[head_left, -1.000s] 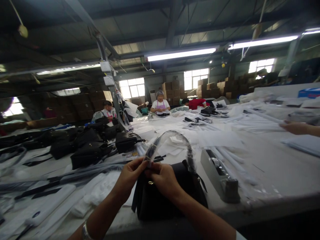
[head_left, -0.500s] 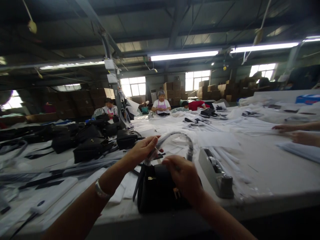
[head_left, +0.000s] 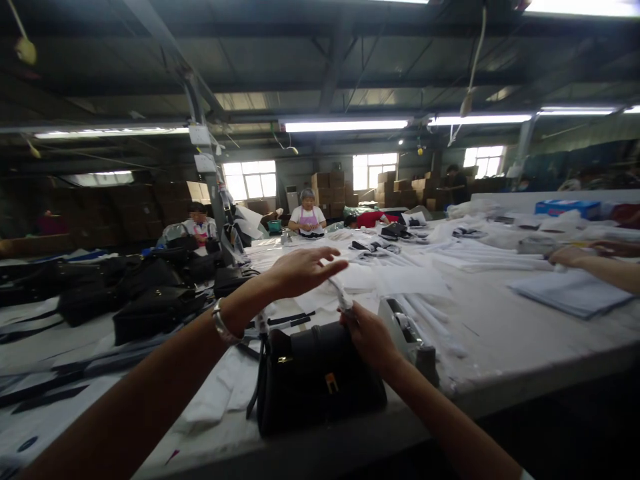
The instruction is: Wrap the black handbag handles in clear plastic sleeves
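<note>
A black handbag [head_left: 315, 380] with a gold clasp stands upright at the table's front edge. Its handle [head_left: 342, 293] has a clear plastic wrap and arches up behind the flap. My right hand [head_left: 373, 339] is closed at the right foot of the handle, its fingertips partly hidden. Above the handle, my left hand [head_left: 307, 272] stretches out with thumb and fingers apart and nothing visible between them; it hides much of the arch. A grey tape dispenser [head_left: 410, 340] sits just right of the bag.
Many black handbags [head_left: 150, 313] lie at the left. White paper sheets [head_left: 410, 281] and wrapped strips spread over the table [head_left: 480, 360]. A co-worker's hand [head_left: 570, 257] is at the right near a folded grey-white stack [head_left: 570, 293]. Other people sit across the table.
My left hand has come off the handle, moved slightly up and right, and opened. My right hand has shifted from the flap to the handle's right foot. The view has turned right.
</note>
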The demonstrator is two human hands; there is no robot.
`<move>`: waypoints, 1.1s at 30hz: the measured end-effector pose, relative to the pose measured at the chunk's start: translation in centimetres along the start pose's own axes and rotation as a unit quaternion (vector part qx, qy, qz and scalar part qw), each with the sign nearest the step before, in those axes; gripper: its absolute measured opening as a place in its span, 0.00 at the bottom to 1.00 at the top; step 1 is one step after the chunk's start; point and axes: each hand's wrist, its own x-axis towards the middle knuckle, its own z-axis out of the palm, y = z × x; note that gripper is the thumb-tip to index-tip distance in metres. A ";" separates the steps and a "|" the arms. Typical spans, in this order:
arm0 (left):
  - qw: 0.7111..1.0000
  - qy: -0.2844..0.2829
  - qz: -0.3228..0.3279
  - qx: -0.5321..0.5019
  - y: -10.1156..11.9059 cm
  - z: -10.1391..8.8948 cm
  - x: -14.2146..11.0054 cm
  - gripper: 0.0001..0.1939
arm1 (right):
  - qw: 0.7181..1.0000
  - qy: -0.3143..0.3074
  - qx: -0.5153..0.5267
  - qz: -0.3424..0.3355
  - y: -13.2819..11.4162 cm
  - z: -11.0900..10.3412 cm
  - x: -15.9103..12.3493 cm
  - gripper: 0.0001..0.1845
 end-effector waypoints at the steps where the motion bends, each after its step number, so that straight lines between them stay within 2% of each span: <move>1: 0.998 -0.045 0.025 0.044 0.6 0.2 0.6 0.25 | 1.000 0.002 -0.002 -0.006 -0.1 -0.1 0.1 0.11; 4: 0.977 -0.154 0.066 0.134 1.1 0.4 1.1 0.20 | 1.000 0.015 -0.006 -0.009 0.1 -0.4 0.1 0.10; 6: 0.974 -0.166 0.077 0.130 0.5 -0.3 0.6 0.18 | 1.000 0.026 -0.006 -0.004 0.6 -0.5 0.1 0.10; 8: 0.985 -0.136 0.065 0.086 -0.8 -1.6 -0.6 0.20 | 0.999 0.034 -0.002 0.001 1.1 -0.5 0.1 0.11; 11: 0.998 -0.060 -0.020 -0.016 -2.9 -3.1 -3.3 0.25 | 0.999 0.033 0.012 0.006 1.6 -0.4 0.1 0.12; 14: 0.985 0.033 -0.101 -0.138 -4.6 -3.1 -6.8 0.28 | 0.999 0.027 0.028 0.013 1.9 -0.2 0.1 0.14; 18: 0.949 0.155 -0.140 -0.235 -6.4 -0.3 -10.7 0.31 | 0.998 0.033 0.039 0.037 2.6 -0.2 0.0 0.16; 20: 0.926 0.192 -0.150 -0.290 -7.2 1.7 -11.9 0.31 | 0.998 0.028 0.042 0.046 2.9 -0.3 -0.1 0.17; 22: 0.911 0.209 -0.156 -0.320 -7.9 3.5 -12.4 0.24 | 0.998 0.044 0.031 0.043 2.7 -0.4 -0.3 0.19; 24: 0.910 0.211 -0.157 -0.320 -8.2 4.9 -12.5 0.20 | 0.997 0.082 -0.004 -0.001 1.7 -0.8 -0.2 0.28; 26: 0.914 0.205 -0.155 -0.314 -8.3 6.1 -12.2 0.19 | 0.987 0.113 -0.059 -0.094 -0.2 -1.2 0.4 0.36; 29: 0.920 0.192 -0.151 -0.306 -8.1 7.6 -12.1 0.22 | 0.961 0.093 -0.134 -0.223 -3.5 -1.8 2.4 0.35; 31: 0.931 0.197 -0.155 -0.264 -8.1 8.4 -12.5 0.25 | 0.953 0.050 -0.173 -0.242 -5.1 -2.2 4.2 0.30; 33: 0.940 0.219 -0.164 -0.203 -8.3 9.0 -13.4 0.23 | 0.954 0.017 -0.201 -0.221 -5.6 -2.5 5.9 0.27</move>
